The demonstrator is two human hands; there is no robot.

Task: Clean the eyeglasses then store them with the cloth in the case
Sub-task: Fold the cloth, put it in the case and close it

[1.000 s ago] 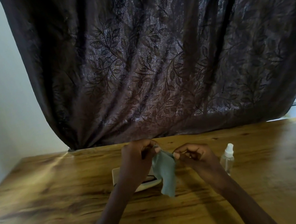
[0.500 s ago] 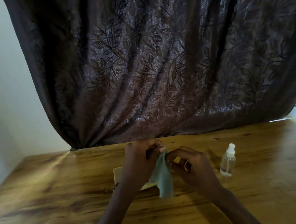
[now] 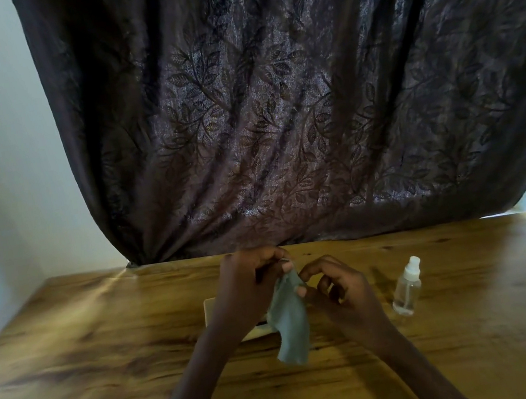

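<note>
glossy wooden table (image 3: pixel 107 352), pale case (image 3: pixel 210 309) sitting mid-table and mostly hidden, little clear spray bottle (image 3: pixel 406 287) upright off to its right

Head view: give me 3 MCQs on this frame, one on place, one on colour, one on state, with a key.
1. Where does the spray bottle stand?
A. On the table, on the right hand's side
B. Inside the case
C. In the left hand

2. What colour is the cloth?
A. Bright red
B. Pale grey-green
C. Black

3. What state is the cloth in?
A. Spread flat on the table
B. Folded inside the case
C. Pinched at its top by both hands, hanging down

Key:
1 A, it stands upright on the table beyond the right hand.
2 B, it shows muted grey-green against the wood.
3 C, the left hand and the right hand meet at its upper edge and the rest dangles in front of the light case.
</note>
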